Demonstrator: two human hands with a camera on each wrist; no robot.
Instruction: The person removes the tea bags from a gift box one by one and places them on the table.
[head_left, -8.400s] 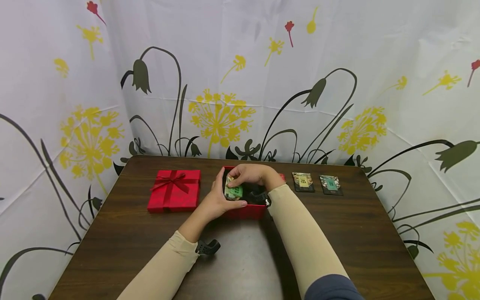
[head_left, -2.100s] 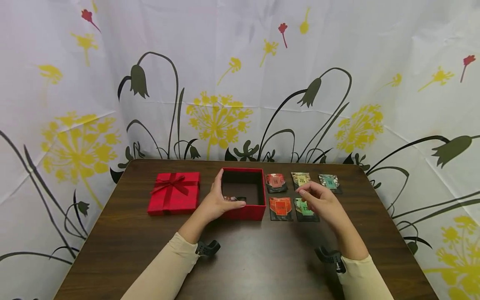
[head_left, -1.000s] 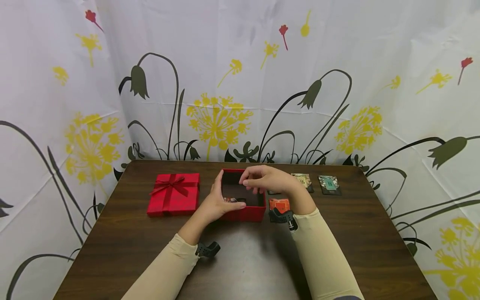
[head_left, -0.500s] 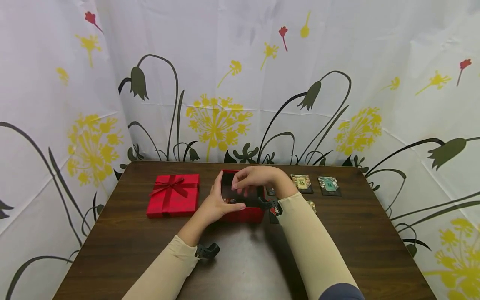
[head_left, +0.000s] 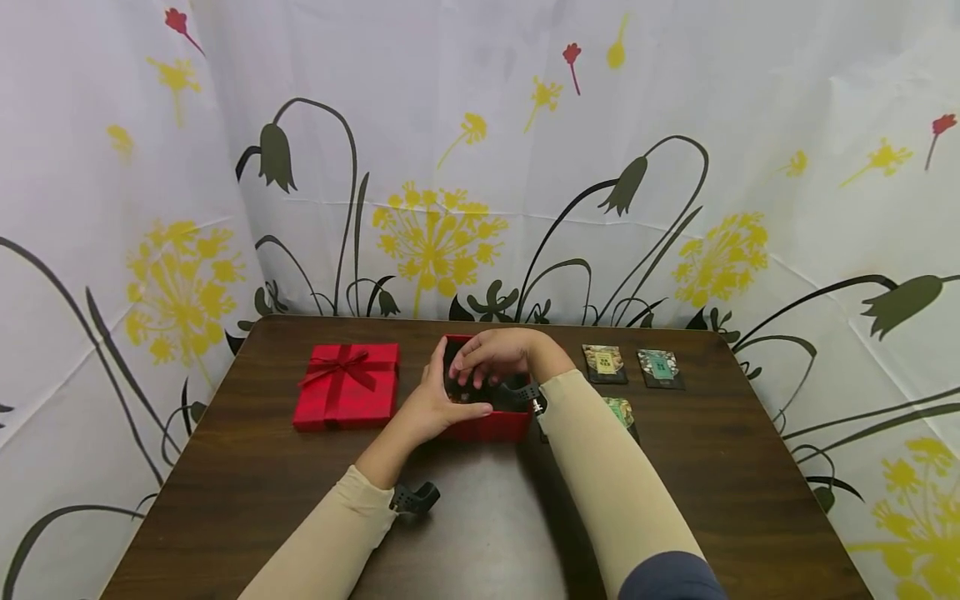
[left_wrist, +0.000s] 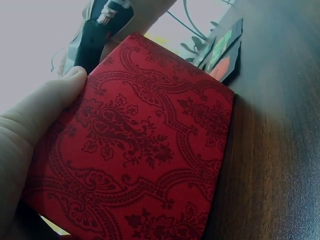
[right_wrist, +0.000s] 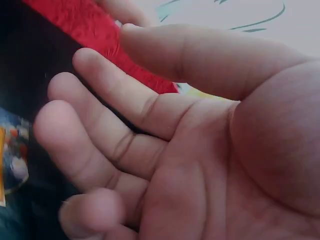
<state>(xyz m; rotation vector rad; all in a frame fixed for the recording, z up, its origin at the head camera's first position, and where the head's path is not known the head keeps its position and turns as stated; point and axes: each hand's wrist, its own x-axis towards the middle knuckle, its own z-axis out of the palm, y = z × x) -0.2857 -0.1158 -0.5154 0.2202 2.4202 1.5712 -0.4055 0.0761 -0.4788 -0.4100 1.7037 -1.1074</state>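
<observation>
My left hand (head_left: 435,400) grips the near left corner of an open red gift box (head_left: 487,429), its thumb along the front edge and fingers against the left wall. The patterned red front of the box fills much of the left wrist view. Over the box opening is my right hand (head_left: 495,354), fingers loosely bent, fingertips inside the rim. Its palm and fingers (right_wrist: 105,75) show nothing held in the right wrist view. Beside them, inside the dark box, part of a printed packet (right_wrist: 15,155) shows.
Left of the box lies its red lid (head_left: 348,387) with a ribbon bow. To the right lie a yellow-labelled packet (head_left: 604,364), a teal-labelled packet (head_left: 660,369) and a green packet (head_left: 619,410). The right forearm hides an orange packet (left_wrist: 222,67) in the head view.
Eight seconds ago my right hand held a green packet over the box; that packet now lies on the table. Since then the hand went out to the right and came back into the box.
</observation>
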